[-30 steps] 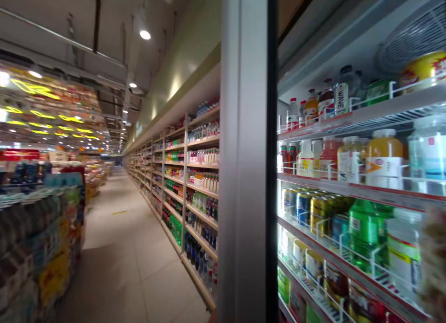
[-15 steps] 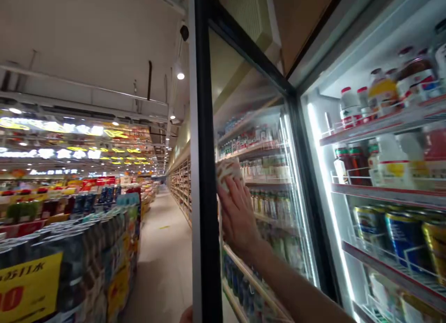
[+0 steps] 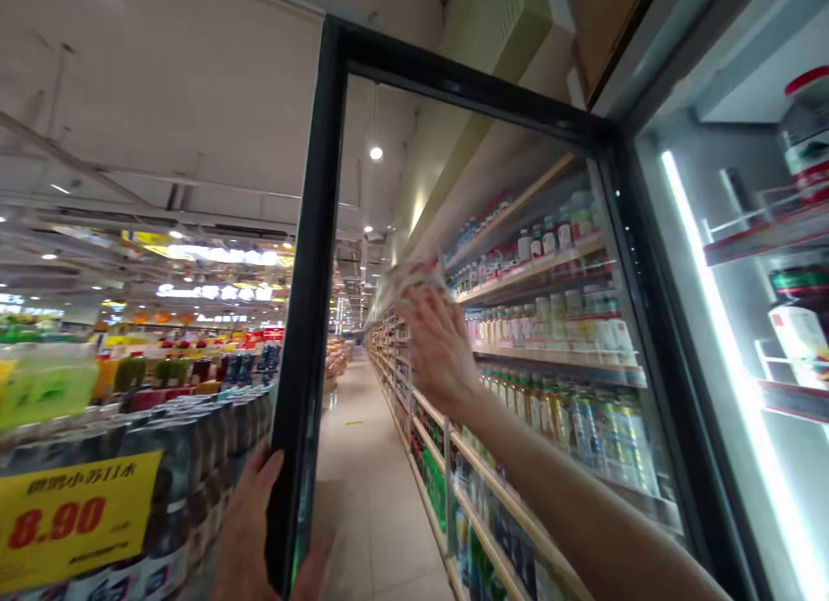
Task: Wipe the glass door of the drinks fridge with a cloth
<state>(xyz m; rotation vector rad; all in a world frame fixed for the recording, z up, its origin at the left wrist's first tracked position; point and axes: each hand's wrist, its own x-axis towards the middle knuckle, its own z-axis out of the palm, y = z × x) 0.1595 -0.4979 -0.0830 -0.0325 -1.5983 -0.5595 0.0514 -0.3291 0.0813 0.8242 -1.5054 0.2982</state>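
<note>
A fridge's glass door (image 3: 492, 385) stands swung open in front of me, framed in black (image 3: 304, 325). My left hand (image 3: 249, 532) is closed around the door's free edge near the bottom, fingers on the outside and thumb on the inner side. My right hand (image 3: 437, 346) lies flat against the inside of the glass, pressing a white, red-patterned cloth (image 3: 408, 277) under its fingers. The cloth is blurred. Seen through the glass is a long wall of shelves with bottled drinks (image 3: 570, 316).
The lit fridge interior (image 3: 790, 325) with bottles on wire shelves is at the right. A stack of shrink-wrapped bottles with a yellow 8.90 price sign (image 3: 71, 519) stands at the left. A tiled aisle (image 3: 369, 463) runs away between them.
The door has swung wider across my view. My left hand has come up and gripped its edge. My right hand with the cloth has moved slightly up on the glass.
</note>
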